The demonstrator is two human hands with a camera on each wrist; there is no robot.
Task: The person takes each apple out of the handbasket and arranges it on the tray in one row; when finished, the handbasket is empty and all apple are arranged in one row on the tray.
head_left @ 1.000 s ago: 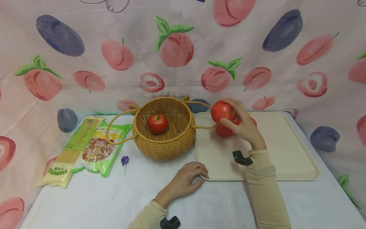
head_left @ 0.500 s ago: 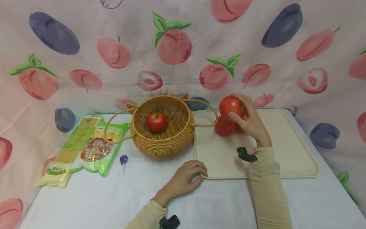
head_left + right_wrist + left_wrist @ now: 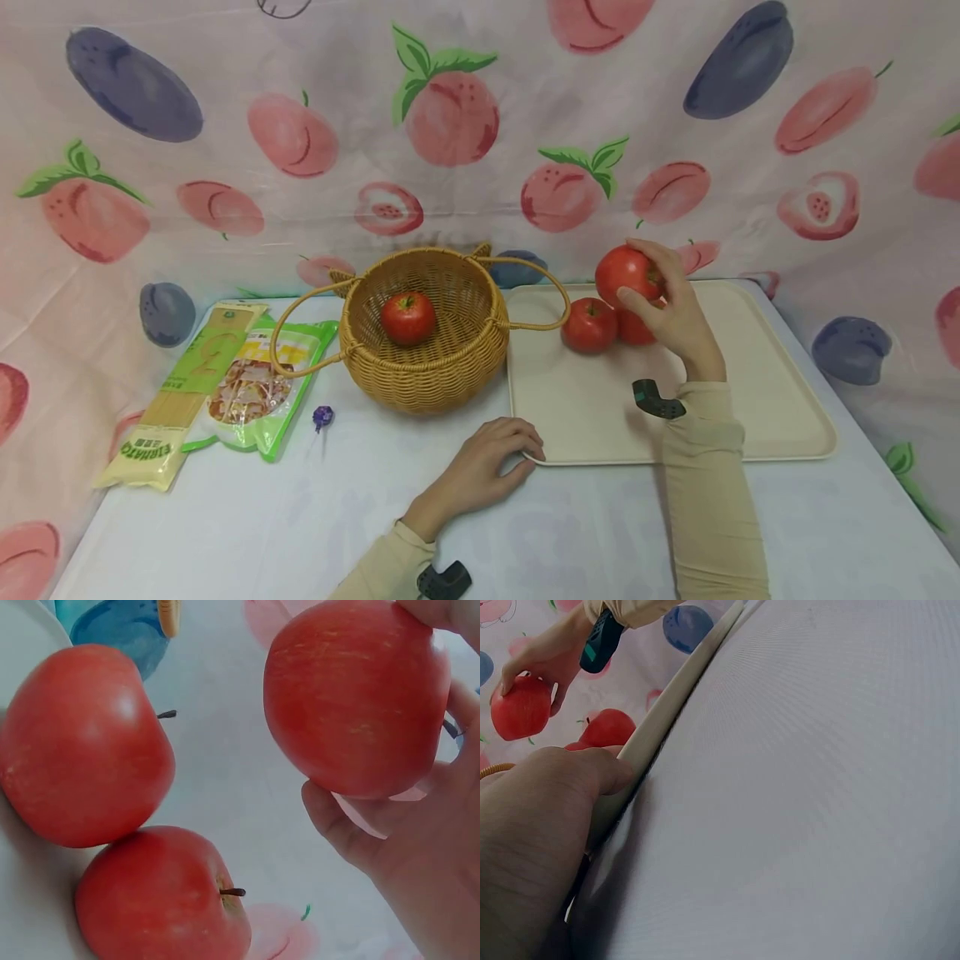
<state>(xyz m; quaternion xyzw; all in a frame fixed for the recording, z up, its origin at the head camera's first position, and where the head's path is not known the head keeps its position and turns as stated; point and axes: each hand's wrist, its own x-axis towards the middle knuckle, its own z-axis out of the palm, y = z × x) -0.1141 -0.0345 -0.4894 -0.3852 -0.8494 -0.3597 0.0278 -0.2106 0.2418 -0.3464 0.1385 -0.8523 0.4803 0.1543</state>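
My right hand (image 3: 678,321) grips a red apple (image 3: 626,271), thumb on one side and fingers on the other, as the right wrist view also shows. That apple is held up over the cream tray (image 3: 585,417). Two more red apples, a left one (image 3: 589,326) and a right one (image 3: 636,327), sit touching on the tray; my thumb and the held apple partly cover the right one. At the tray's front left corner my left hand (image 3: 480,467) holds the rim, its thumb (image 3: 611,771) against the edge in the left wrist view.
Left of the tray stands a wicker basket (image 3: 423,387) with one apple (image 3: 408,317) inside; its right handle (image 3: 558,296) sticks out over the tray. Farther left lie a pasta packet (image 3: 172,400), a green-edged food bag (image 3: 258,387) and a purple-wrapped lollipop (image 3: 322,417). A fruit-print cloth hangs behind.
My right hand has moved to the right with the apple, uncovering more of the left apple on the tray. The left hand stays at the tray corner. The head view has shifted slightly.
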